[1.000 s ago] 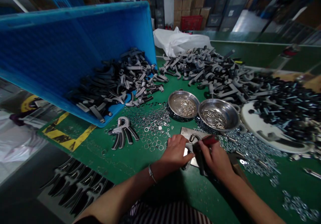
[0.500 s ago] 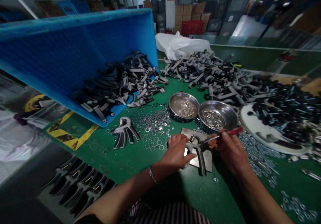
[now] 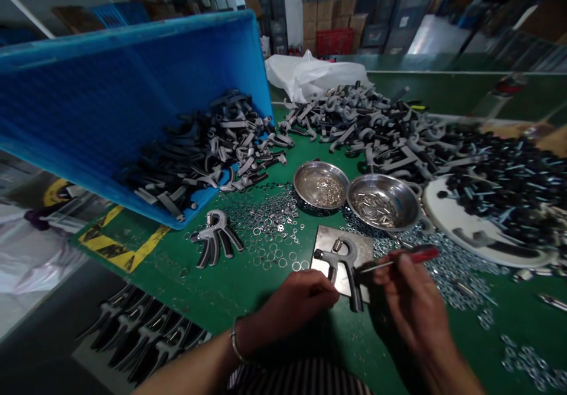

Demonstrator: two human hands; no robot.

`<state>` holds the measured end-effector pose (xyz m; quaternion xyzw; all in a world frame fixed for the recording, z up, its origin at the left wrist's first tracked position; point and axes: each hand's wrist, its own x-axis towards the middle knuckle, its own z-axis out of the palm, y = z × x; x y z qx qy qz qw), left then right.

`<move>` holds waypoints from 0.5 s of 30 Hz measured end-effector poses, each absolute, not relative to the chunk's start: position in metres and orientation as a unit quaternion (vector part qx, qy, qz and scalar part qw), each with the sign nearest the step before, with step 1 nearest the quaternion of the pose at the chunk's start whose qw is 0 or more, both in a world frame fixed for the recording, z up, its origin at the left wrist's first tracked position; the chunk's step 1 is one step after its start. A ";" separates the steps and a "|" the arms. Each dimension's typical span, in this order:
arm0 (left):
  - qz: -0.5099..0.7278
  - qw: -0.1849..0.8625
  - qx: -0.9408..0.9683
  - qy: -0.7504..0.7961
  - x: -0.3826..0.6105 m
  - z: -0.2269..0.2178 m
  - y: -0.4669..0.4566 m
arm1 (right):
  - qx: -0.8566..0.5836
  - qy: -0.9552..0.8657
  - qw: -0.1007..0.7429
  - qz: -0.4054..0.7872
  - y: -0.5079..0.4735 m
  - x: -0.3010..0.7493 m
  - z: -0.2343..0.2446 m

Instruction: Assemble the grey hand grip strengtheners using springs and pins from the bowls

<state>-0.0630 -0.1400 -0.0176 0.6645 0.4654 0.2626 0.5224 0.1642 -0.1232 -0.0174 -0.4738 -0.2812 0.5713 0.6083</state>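
Observation:
A grey and black hand gripper [image 3: 342, 260] lies on a small metal plate [image 3: 325, 237] on the green table. My left hand [image 3: 297, 300] is curled just below it, fingertips pinched on the lower end of its left handle. My right hand [image 3: 410, 303] is closed on a red-handled screwdriver [image 3: 405, 258], held level with its tip pointing left at the gripper's right handle. Two steel bowls [image 3: 321, 183] [image 3: 383, 201] with small metal parts stand just beyond the plate.
A tipped blue crate [image 3: 110, 94] spills gripper handles at the left. More handles [image 3: 376, 129] and black screws [image 3: 509, 188] are heaped at the back and right. Loose rings [image 3: 270, 229], a finished gripper [image 3: 215, 238] and a white bag [image 3: 310, 73] also lie about.
My left hand has drawn back toward me along the gripper's handle. My right hand lifted the screwdriver off the gripper and swung it out to the right.

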 end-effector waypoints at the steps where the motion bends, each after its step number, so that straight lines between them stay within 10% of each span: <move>1: 0.232 0.515 0.678 0.471 -0.070 -0.021 -0.143 | -0.493 -0.292 0.621 0.535 -0.119 0.173 -0.016; 4: 0.191 0.419 0.729 0.507 -0.090 -0.028 -0.145 | -0.572 -0.402 0.554 0.452 -0.109 0.196 -0.020; 10: 0.229 0.152 0.816 0.508 -0.101 -0.004 -0.078 | -0.598 -0.760 0.162 0.198 -0.082 0.231 -0.029; 15: 0.100 0.086 0.845 0.519 -0.072 0.014 0.034 | -0.514 -0.849 0.114 0.040 -0.010 0.213 0.015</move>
